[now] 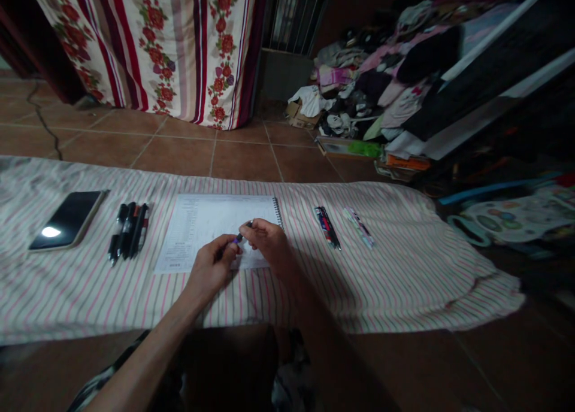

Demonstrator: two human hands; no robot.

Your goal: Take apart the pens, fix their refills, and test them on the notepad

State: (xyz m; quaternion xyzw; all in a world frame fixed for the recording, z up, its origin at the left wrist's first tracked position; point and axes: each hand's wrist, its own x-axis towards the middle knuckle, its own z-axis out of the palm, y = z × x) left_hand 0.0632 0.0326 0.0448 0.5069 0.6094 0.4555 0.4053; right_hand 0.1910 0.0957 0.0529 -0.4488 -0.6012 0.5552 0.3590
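A dark pen with a purple part (238,239) is held in both hands above the spiral-bound notebook (224,211), over the half of it that lies toward the near edge of the striped cloth (404,274). One end of the pen is pinched between the thumb and fingers of the left hand (216,257), and the other end is pinched by the fingertips of the right hand (266,238), which is held slightly farther from the near edge; whether cap and barrel are joined cannot be told. The notebook is laid between the far and near edges of the cloth, with its coil turned toward the right end. A bundle of black markers (129,229) is set just beside the notebook's left edge, and a phone (68,220) is placed farther toward the cloth's left end, its dark screen marked by a bright reflection. Beyond the coil, a group of dark pens (327,227) is laid slantwise, and near it, toward the right end, a few pale pens (360,226) are placed at a similar slant.
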